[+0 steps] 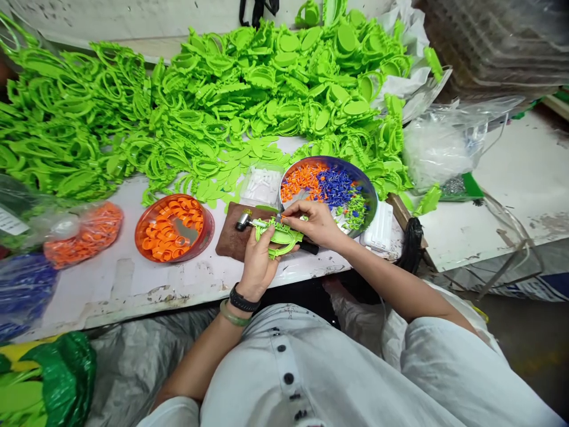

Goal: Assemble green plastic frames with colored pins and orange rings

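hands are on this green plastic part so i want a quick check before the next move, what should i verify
Left hand gripping the green plastic part: ok
Right hand fingertips at the part: ok
What those fingertips pinch: cannot tell
Metal-headed mallet held by the left hand: cannot tell
Brown pad under the work: ok
Metal bowl of orange, blue and green pieces beside the right hand: ok

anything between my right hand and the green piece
Nothing visible: the right hand is already at the green piece held in the left hand. The small hammer has its head out past the left hand, not between them.
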A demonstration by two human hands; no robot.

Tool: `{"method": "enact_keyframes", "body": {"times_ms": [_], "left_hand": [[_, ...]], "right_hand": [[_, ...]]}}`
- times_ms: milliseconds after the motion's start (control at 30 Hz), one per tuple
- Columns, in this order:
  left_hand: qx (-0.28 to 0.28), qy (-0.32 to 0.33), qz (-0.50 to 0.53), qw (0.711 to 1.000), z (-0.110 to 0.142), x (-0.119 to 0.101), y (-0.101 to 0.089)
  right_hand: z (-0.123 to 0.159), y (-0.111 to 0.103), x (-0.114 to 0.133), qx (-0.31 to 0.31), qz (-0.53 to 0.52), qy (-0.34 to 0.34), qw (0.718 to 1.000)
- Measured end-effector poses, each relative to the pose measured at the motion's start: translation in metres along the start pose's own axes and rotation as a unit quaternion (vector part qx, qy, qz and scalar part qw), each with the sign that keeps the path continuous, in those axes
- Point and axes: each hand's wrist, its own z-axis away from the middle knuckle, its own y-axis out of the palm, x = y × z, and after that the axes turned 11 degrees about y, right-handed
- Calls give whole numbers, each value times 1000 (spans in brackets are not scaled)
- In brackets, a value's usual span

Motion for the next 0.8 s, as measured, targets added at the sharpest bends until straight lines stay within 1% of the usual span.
{"method": "enact_keyframes", "body": {"times_ms": [233,467,633,733,800], "left_hand": [[3,15,-15,1000,4,-1,3],[8,28,-20,999,2,1,4],[14,41,-29,999,1,4,2],[14,54,-41,998,0,6,1],[12,68,-51,996,0,9,1]], "right_hand": [[6,0,3,-4,85,-59,995],[7,-7,5,-47,90,-75,992],[10,-12,4,-16,106,-88,990],[12,-12,2,-12,119,-102,988],[13,-11,2,-12,123,-99,987]]}}
